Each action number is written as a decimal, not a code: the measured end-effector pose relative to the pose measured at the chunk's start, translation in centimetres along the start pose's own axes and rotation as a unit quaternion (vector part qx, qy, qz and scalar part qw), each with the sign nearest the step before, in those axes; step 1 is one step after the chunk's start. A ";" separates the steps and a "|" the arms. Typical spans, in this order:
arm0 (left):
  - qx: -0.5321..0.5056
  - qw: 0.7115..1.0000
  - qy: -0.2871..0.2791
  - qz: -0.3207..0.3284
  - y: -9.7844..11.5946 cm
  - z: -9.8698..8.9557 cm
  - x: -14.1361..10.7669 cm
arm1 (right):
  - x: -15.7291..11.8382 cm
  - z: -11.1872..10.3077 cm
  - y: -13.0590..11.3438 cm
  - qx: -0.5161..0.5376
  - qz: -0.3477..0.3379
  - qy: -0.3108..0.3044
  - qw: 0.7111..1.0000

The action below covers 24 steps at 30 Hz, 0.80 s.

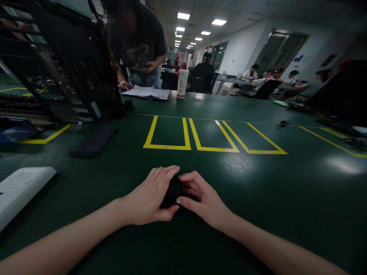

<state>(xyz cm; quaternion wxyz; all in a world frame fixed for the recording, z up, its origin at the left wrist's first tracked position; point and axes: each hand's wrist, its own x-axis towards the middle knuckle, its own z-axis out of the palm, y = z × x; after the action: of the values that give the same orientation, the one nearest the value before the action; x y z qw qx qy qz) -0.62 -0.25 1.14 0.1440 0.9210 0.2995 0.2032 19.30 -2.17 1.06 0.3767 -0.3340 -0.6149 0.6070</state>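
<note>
A small black round object (pixel 172 192) is held between my two hands, low over the front middle of the green table (pixel 200 244). My left hand (pixel 151 196) wraps round its left side, thumb below and fingers above. From the right, my right hand (pixel 202 198) grips it with thumb and bent fingers. The fingers hide much of the object, and its details are too dark to make out.
Yellow tape outlines (pixel 168 147) mark the table's middle. A white device (pixel 24 191) lies at left, near a dark blurred item (pixel 93 141) and a large black computer case (pixel 83 68). Behind stand a cup (pixel 182 83), papers (pixel 147 93) and a person (pixel 140 46).
</note>
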 end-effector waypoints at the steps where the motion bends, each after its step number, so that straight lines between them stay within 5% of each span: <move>1: 0.000 1.000 0.001 0.000 0.0 0.0 0.0 | 0.0 0.0 0.1 0.006 -0.003 -0.004 1.000; 14: 0.043 0.999 -0.003 0.018 0.6 0.0 -0.5 | -0.1 0.0 -0.2 -0.015 0.060 0.004 0.998; 24: 0.051 0.999 -0.009 0.012 0.9 -0.2 -0.2 | -0.2 0.1 0.2 -0.024 -0.017 -0.012 1.000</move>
<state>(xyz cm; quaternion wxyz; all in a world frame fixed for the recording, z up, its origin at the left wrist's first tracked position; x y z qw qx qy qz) -0.45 -1.09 1.62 0.0964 0.9325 0.2970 0.1813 19.29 -2.43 0.85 0.3715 -0.3254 -0.6390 0.5897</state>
